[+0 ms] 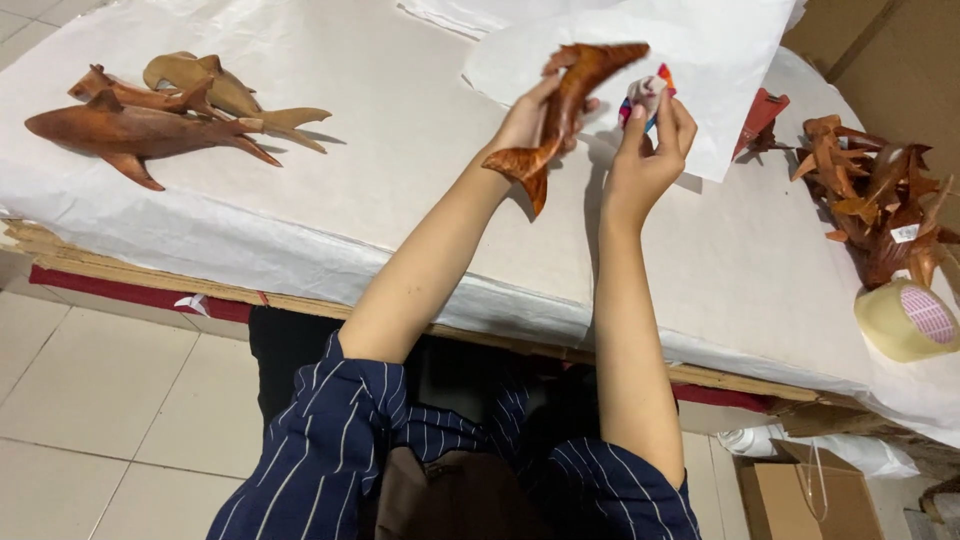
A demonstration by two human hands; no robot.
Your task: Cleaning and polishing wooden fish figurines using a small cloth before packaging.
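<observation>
My left hand (528, 115) grips a carved reddish-brown wooden shark (565, 105) and holds it above the paper-covered table (400, 180), its tail pointing down toward me. Just to the right, my right hand (648, 150) pinches a small colourful object with red, blue and white parts (645, 93) at the fingertips, close beside the shark's body. Both forearms reach out over the table edge from dark blue striped sleeves.
Three wooden sharks (150, 125) lie at the table's left. A heap of several carved wooden sharks (880, 200) sits at the right, with a roll of tape (905, 320) beside it. A loose white paper sheet (680, 60) lies behind my hands. A cardboard box (800, 495) stands on the floor.
</observation>
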